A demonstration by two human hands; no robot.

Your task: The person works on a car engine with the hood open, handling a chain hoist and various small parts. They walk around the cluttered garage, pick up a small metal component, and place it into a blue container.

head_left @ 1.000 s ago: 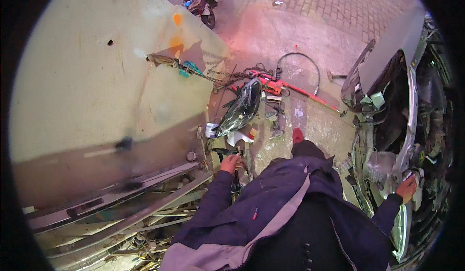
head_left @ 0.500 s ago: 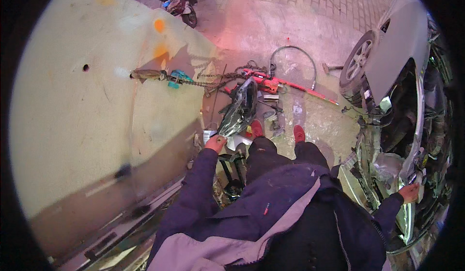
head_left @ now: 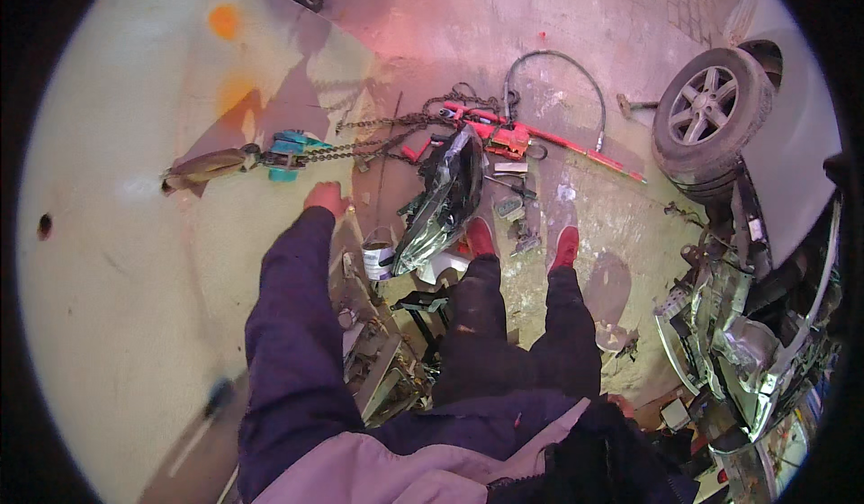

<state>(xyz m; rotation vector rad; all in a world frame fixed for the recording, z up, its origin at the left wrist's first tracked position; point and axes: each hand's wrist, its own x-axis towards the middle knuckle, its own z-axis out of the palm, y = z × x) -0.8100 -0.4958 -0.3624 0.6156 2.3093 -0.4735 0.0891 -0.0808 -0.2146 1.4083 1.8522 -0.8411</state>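
My left hand is curled at the end of my outstretched arm, near the edge of a large pale panel. No object shows in it. Close by on its right, a car headlight with a clear lens leans among parts on the ground. Between them stands a small white tin with a dark label. My right hand is mostly covered by my jacket at my right side, so its fingers are hidden. Beyond that side lies the torn-open front of a grey car, its metal bent and inner parts bare.
A teal chain hoist hooks into the panel, its chains running to a red jack tool with a black hose. A car wheel stands at right, a hammer beside it. Scrap parts lie below the tin.
My left hand has left the headlight's lower end and moved up and left. My right hand has come away from the damaged car to my side. The view has shifted too.
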